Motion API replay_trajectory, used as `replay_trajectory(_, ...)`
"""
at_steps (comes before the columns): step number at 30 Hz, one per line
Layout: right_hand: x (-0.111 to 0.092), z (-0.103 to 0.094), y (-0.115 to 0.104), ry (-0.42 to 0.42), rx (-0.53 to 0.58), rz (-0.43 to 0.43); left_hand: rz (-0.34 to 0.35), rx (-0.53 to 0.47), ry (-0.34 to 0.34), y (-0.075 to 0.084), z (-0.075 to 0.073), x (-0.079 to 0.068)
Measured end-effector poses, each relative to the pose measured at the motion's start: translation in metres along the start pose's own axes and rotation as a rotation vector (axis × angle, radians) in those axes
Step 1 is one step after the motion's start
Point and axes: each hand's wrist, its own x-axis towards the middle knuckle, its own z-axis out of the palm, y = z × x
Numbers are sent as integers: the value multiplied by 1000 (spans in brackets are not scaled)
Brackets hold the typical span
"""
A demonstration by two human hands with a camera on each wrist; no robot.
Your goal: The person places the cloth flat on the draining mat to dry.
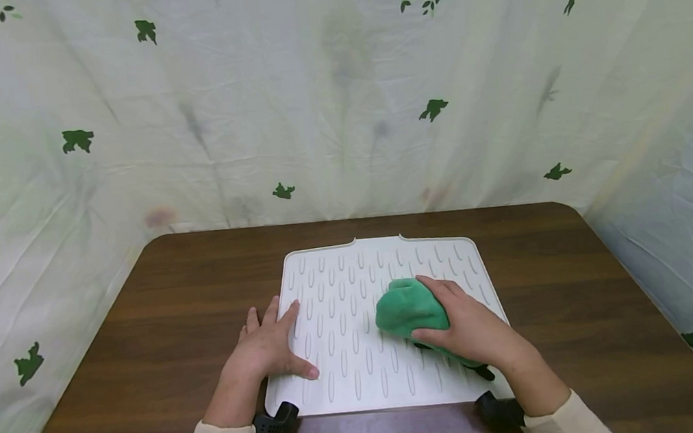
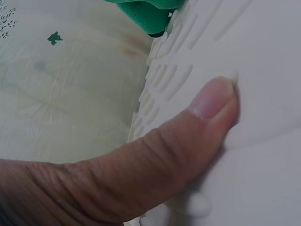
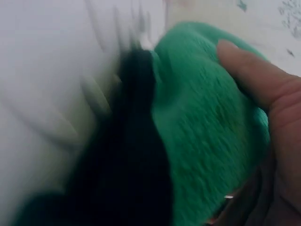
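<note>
My right hand (image 1: 472,324) grips a green cloth (image 1: 405,309) over the white board (image 1: 350,326); my left hand (image 1: 265,351), fingers spread, rests across the board's left edge.

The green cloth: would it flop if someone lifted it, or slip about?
Probably floppy: the green cloth is bunched into soft folds under the right hand. It seems unlikely to slip from the fingers, since the right wrist view shows a fuzzy surface. It should hardly roll either, lying slumped on the white board.
</note>
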Motion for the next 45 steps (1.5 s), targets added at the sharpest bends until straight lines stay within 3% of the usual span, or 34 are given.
replay_trajectory(11,-6,-31,14,-110,12,108,13,-9,5,-1,-1,1)
replay_trajectory(14,-7,-36,14,-123,10,119,46,-16,44,0,-1,2)
replay_trajectory(17,-9,-41,15,-135,16,129,139,-33,133,6,2,5)
replay_trajectory(21,-11,-46,17,-147,7,131,331,-106,250,25,11,6)
replay_trajectory(25,-12,-45,17,-176,-7,134,476,-210,226,47,24,2)
replay_trajectory(30,-11,-41,15,-224,7,114,576,-217,176,59,37,0)
replay_trajectory(35,-10,-34,11,-259,25,77,648,-173,238,61,45,3)
replay_trajectory(40,-6,-31,9,-163,21,19,656,-167,343,62,46,4)
replay_trajectory(45,-3,-33,8,16,-8,-11,593,-241,357,61,40,3)
